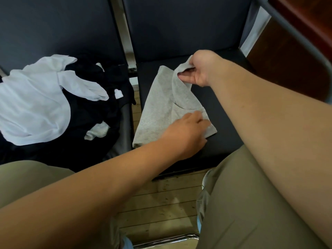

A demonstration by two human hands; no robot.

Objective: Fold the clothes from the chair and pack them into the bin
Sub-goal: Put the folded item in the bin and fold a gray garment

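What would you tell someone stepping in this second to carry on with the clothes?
Right hand pinches a raised flap of the grey garment.
Left hand lies on its near corner; whether it pinches cannot be told.
The garment lies partly folded on the right chair.
White garment and black clothes sit heaped, unfolded, on the left chair.
No bin is in view.
Left to do: finish this fold, fold the heap, pack everything.
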